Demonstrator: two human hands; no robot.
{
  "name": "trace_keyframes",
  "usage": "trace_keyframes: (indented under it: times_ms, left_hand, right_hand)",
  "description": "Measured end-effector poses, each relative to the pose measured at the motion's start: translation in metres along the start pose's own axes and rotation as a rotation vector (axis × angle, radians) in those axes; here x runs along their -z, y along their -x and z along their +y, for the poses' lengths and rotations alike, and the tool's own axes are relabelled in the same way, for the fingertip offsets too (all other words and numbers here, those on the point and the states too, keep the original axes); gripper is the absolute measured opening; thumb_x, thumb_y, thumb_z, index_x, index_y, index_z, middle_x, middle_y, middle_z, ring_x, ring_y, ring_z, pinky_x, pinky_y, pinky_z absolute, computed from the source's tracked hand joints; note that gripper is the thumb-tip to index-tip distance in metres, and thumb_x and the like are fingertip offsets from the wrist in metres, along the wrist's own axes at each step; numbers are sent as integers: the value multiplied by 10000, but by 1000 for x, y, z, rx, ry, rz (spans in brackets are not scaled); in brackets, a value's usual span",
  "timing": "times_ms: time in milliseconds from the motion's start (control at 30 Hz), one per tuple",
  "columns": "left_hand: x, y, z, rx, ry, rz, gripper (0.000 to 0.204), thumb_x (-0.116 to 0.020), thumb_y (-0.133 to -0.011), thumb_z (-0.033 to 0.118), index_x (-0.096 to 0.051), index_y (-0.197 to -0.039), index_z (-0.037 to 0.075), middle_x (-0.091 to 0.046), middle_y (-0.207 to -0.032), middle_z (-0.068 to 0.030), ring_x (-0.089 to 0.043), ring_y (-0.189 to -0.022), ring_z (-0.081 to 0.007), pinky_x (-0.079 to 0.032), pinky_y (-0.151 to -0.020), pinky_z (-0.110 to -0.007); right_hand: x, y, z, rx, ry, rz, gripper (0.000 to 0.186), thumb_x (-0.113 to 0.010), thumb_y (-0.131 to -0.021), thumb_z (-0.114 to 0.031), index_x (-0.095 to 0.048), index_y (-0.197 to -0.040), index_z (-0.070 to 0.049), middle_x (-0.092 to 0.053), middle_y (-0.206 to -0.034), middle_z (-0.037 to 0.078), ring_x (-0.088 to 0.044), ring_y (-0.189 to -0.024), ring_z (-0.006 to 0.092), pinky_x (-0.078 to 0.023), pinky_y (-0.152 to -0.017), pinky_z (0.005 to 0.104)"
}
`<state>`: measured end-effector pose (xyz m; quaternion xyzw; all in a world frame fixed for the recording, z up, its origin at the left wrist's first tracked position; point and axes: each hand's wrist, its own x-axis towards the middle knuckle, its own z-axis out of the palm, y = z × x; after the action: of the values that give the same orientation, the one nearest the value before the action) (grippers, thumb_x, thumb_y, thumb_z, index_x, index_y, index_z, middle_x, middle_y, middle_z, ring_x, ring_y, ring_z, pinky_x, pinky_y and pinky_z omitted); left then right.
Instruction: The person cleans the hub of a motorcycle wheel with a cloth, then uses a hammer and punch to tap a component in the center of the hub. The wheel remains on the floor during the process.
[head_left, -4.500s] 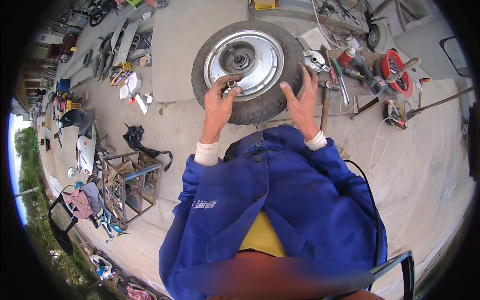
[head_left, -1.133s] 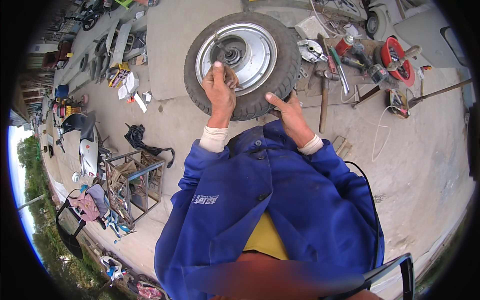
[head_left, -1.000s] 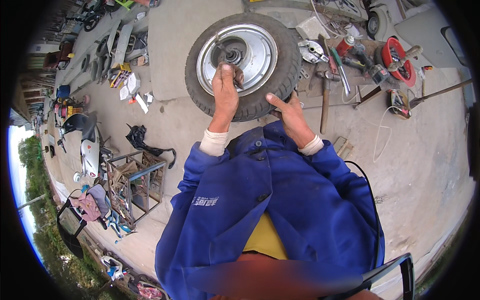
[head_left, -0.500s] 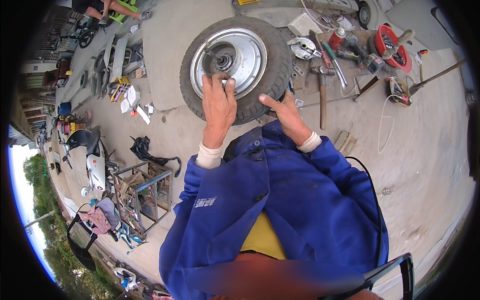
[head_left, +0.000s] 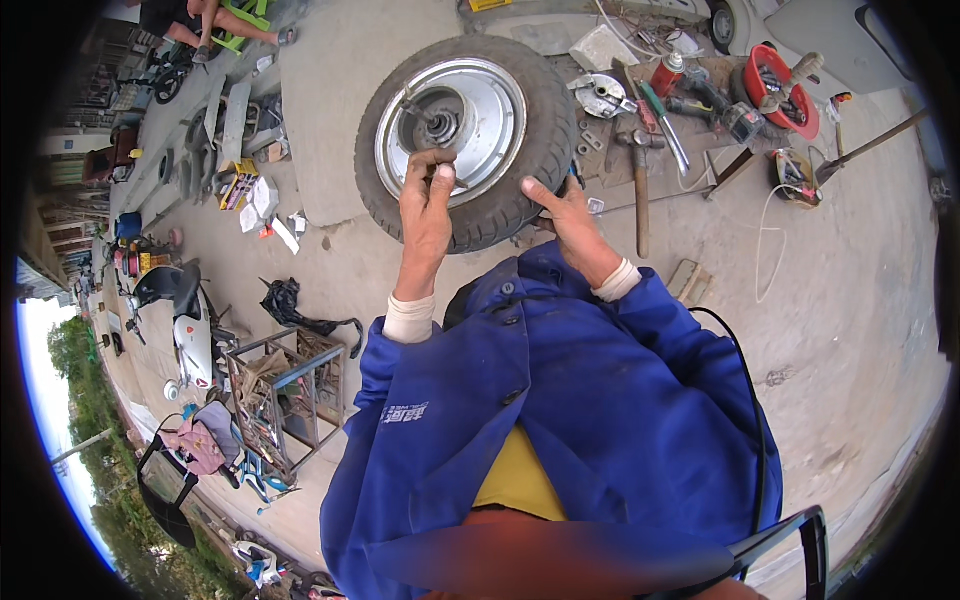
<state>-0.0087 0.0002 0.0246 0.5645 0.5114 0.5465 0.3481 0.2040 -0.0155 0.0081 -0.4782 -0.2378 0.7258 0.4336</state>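
A wheel [head_left: 545,130] with a black treaded tyre and a silver metal hub [head_left: 495,120] stands in front of me, its side face turned up toward me. A thin axle sticks out from the hub's middle. My left hand [head_left: 428,210] is over the hub's near edge, with thumb and forefinger brought close together; a small dark thing shows beside the thumb tip, too small to name. On the tyre's near right side lies my right hand [head_left: 573,225], thumb on the sidewall and fingers curled around the tread, partly hidden.
To the right lie a hammer [head_left: 641,195], a round metal brake part [head_left: 600,95], a spray can [head_left: 667,73], a cordless power tool [head_left: 742,122] and a red basin [head_left: 808,115]. A metal-frame stand [head_left: 285,380] and a scooter [head_left: 190,335] are at left. Someone's legs [head_left: 240,25] show far left.
My left hand has shifted slightly left, its thumb closer to the forefinger. The wheel sits slightly further left in view. My right hand keeps its hold on the tyre.
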Motion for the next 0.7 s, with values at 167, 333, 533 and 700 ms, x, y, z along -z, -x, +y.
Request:
trace_keyframes:
  times_ms: [167, 333, 533, 700]
  left_hand:
    - [-11, -31, -15, 281, 618, -68, 485, -568, -1093, 282, -402, -669, 113, -342, -575, -9, -335, -588, -143, -309, -605, -336]
    - [1, -26, -14, 150, 501, -93, 478, -588, -1091, 322, -455, -692, 95, -471, -651, -36, -431, -642, -139, -362, -632, -302]
    - [-27, -18, -2, 263, 402, 257, 509, -608, -1094, 344, -464, -671, 99, -492, -606, -39, -427, -545, -125, -352, -532, -296]
    - [19, -41, -28, 229, 622, -308, 484, -636, -1068, 285, -435, -668, 102, -411, -571, -18, -311, -505, -128, -282, -514, -317]
  right_hand:
    - [12, -24, 24, 158, -67, 3, 980, -871, -903, -255, -252, -1594, 58, -575, -1438, 205, -613, -1270, 287, -513, -1076, 380]
    - [8, -17, 24, 119, -45, 14, 982, -867, -906, -258, -247, -1599, 56, -550, -1461, 210, -607, -1278, 299, -533, -1048, 411]
    - [12, -14, 6, 56, -25, 29, 948, -854, -920, -278, -270, -1590, 53, -558, -1443, 210, -640, -1233, 295, -598, -951, 421]
    - [9, -21, 3, 89, -73, 23, 877, -841, -933, -261, -324, -1562, 65, -560, -1445, 212, -636, -1250, 298, -585, -998, 425]
